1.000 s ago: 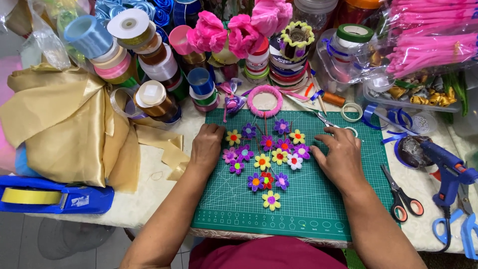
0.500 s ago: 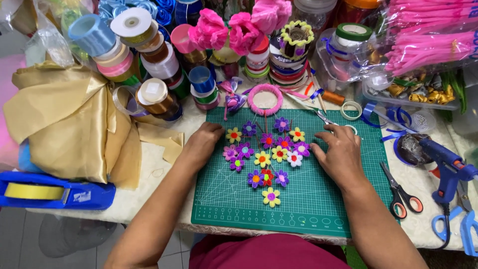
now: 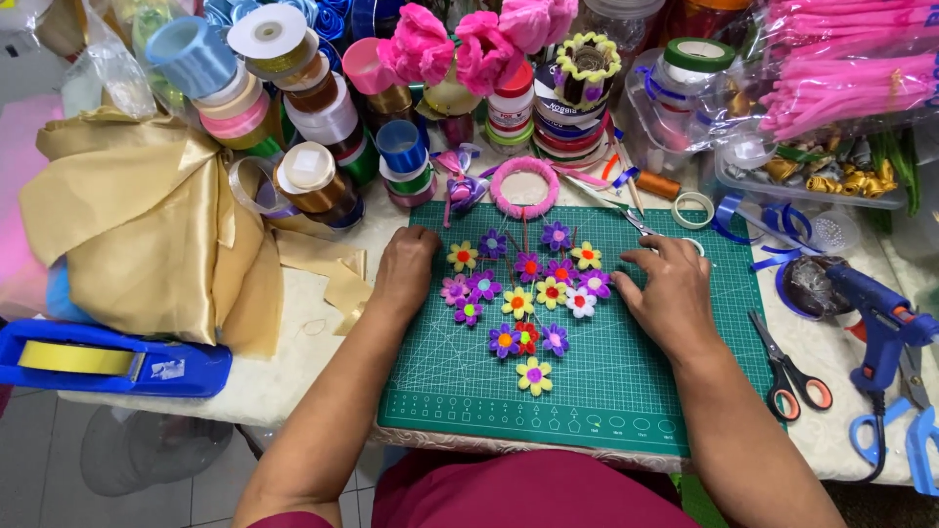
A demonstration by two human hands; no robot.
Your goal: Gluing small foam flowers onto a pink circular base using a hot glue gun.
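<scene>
Both hands are down on the green mat (image 3: 626, 391), and neither grips a thing. The left hand (image 3: 404, 266) lies loosely curled, knuckles up, its fingertips at the left edge of the flowers (image 3: 528, 288); whether they touch the nearest bloom I cannot tell. The right hand (image 3: 670, 288) lies flat, fingers spread wide and palm down on the mat, fingertips just beside the white flower on the right edge.

Between the hands sits the cluster: fifteen small flowers by my count, in purple, yellow, pink, white and red, with one yellow one lowest, nearest the person. Just beyond the cluster, past both hands, lies one pink fuzzy ring (image 3: 524, 188).

Right of the right hand: one pair of red-handled scissors (image 3: 790, 367) at the mat's edge, then one blue glue gun (image 3: 880, 318) on the table (image 3: 293, 376), and farther out a blue-handled pair of scissors (image 3: 905, 430).

Left of the left hand: one heap of gold cloth (image 3: 137, 230), and nearer the person one blue tape dispenser (image 3: 108, 357). Beyond the left hand stand stacked ribbon spools (image 3: 293, 108), too many and too overlapped to count.
</scene>
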